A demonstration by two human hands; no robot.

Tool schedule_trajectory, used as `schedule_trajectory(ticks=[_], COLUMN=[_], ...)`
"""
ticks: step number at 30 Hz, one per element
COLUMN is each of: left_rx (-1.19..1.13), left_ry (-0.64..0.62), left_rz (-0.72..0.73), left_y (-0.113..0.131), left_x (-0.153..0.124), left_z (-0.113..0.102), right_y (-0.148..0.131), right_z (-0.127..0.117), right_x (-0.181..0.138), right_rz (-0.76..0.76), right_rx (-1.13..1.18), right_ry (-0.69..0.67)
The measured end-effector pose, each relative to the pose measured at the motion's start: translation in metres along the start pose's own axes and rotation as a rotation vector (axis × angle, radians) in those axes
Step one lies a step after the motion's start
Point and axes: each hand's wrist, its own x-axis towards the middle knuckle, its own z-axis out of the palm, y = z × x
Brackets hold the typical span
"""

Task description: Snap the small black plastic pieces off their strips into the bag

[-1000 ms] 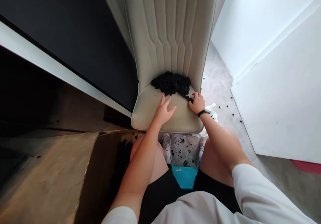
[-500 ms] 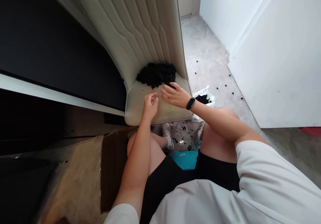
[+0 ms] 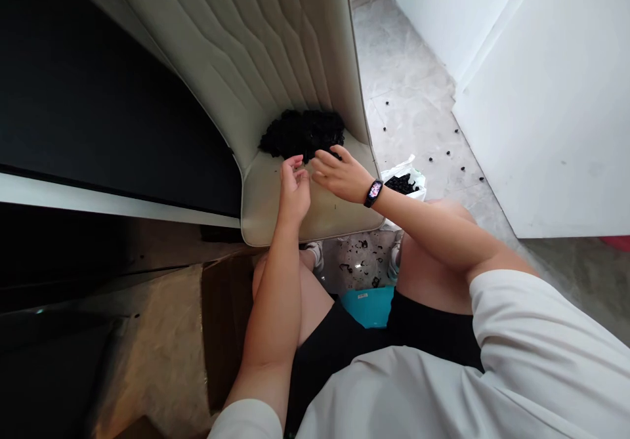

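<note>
A heap of small black pieces (image 3: 302,130) lies at the back of a beige padded chair seat (image 3: 266,212), against the ribbed backrest. Just in front of the heap, over the seat, my left hand (image 3: 294,193) has its fingers curled toward the thumb. Close beside it is my right hand (image 3: 344,176), wearing a black wristband (image 3: 373,193). Its fingers bend inward toward the left fingertips. Anything pinched between the fingers is too small or hidden to make out. A few tiny black bits lie on the seat.
A white plastic bag (image 3: 418,191) holding small black pieces stands right of the chair. Black scraps (image 3: 364,255) litter the floor between my feet, near a turquoise container (image 3: 369,306). Several black pieces lie scattered by the white panel (image 3: 551,130). A cardboard box (image 3: 226,327) stands at left.
Both hands have moved slightly up toward the heap and closer together. The right fingers are more bent than before. The wristband's screen has lit up, and the view has shifted a little.
</note>
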Motion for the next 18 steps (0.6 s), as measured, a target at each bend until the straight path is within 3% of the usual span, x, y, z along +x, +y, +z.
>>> schedule_trajectory(ticks=[4,11,18], left_rx=[0.048,0.076,0.104], left_ry=[0.037,0.021,0.025], left_rz=[-0.049,-0.039,-0.006], left_y=[-0.005,-0.005,0.002], left_x=[0.010,0.016,0.008], left_z=[-0.007,-0.023,-0.034], right_y=[0.013,0.052,0.072], right_z=[0.015,0.047,0.068], right_x=[0.004,-0.003,-0.004], right_rz=[0.180,0.737,0.733], right_rx=[0.061,0.167,0.319], right_ry=[-0.104,-0.302,-0.298])
